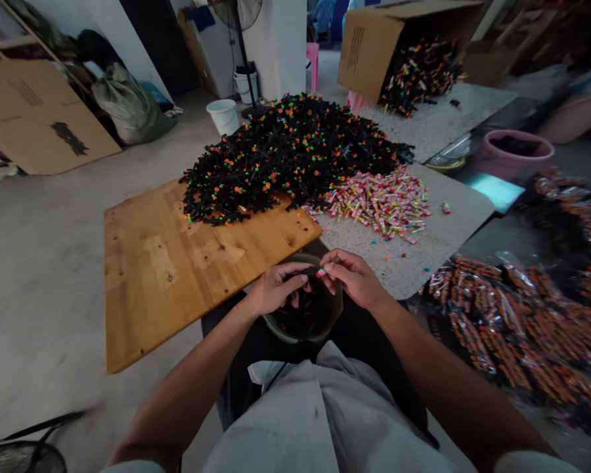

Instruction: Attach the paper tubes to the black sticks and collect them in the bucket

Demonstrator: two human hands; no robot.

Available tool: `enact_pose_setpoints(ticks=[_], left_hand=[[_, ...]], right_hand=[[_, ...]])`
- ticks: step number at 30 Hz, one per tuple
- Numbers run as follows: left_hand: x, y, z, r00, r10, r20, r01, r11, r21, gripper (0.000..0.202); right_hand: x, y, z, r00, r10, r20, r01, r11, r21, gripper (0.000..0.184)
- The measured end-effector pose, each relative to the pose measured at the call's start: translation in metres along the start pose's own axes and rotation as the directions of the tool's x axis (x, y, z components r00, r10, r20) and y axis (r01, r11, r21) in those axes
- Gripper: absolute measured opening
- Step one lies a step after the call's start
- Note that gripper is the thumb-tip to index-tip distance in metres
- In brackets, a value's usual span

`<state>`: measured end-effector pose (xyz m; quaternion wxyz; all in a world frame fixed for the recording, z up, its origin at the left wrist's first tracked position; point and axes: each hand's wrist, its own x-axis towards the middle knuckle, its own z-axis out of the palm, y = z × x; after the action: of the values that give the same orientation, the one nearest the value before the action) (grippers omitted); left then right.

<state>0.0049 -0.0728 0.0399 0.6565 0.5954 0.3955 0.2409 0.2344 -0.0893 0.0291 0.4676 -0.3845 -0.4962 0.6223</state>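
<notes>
My left hand (278, 288) is closed around a small black plastic piece (311, 271) above a dark green bowl (339, 307) in my lap. My right hand (355, 277) pinches a short pink-and-white tube (321, 272) between thumb and finger, up against the end of the black piece. Whether the two are joined cannot be made out. Dark pieces lie inside the bowl. Beyond my hands rises a large pile of black plastic pieces (285, 154) with orange and green tips. Right of it is a heap of small pink and yellow tubes (381, 200).
A wooden board (148, 276) lies left, beside a grey speckled tabletop (453, 203). Bagged orange-and-black goods (512, 315) cover the right floor. An open carton (369, 52) spills similar pieces at the back. A white bucket (223, 117) and a pink tub (515, 154) stand farther off.
</notes>
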Motion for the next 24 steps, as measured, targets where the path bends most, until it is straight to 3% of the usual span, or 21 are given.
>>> enact_pose_setpoints(ticks=[3, 6, 10, 16, 19, 24], left_hand=[[-0.0004, -0.0024, -0.0006, 1.000, -0.020, -0.006, 0.020, 1.000, -0.005, 0.056], [-0.0009, -0.0025, 0.0002, 0.999, 0.046, -0.030, -0.044, 0.998, 0.040, 0.053], [-0.0026, -0.0019, 0.0045, 0.987, 0.140, -0.073, -0.128, 0.981, 0.142, 0.049], [-0.0043, -0.0049, 0.0083, 0.970, 0.211, -0.122, -0.160, 0.928, 0.337, 0.039], [-0.0028, -0.0036, 0.0053, 0.984, 0.162, -0.070, -0.143, 0.963, 0.228, 0.042], [-0.0015, -0.0016, 0.0075, 1.000, 0.021, -0.013, -0.021, 0.999, 0.046, 0.053]], right_hand=[[-0.0017, 0.0015, 0.0004, 1.000, 0.001, 0.031, 0.000, 1.000, -0.020, 0.020], [-0.0046, 0.0021, 0.0024, 1.000, -0.017, 0.006, 0.017, 0.997, -0.075, 0.020], [-0.0054, 0.0054, 0.0037, 0.998, -0.048, -0.037, 0.044, 0.994, -0.098, 0.019], [-0.0044, 0.0066, 0.0038, 0.998, -0.042, -0.055, 0.035, 0.992, -0.123, 0.017], [-0.0047, 0.0041, 0.0054, 0.997, -0.045, -0.055, 0.038, 0.992, -0.123, 0.016], [-0.0037, 0.0055, 0.0087, 0.997, -0.005, -0.077, 0.002, 0.999, -0.039, 0.019]])
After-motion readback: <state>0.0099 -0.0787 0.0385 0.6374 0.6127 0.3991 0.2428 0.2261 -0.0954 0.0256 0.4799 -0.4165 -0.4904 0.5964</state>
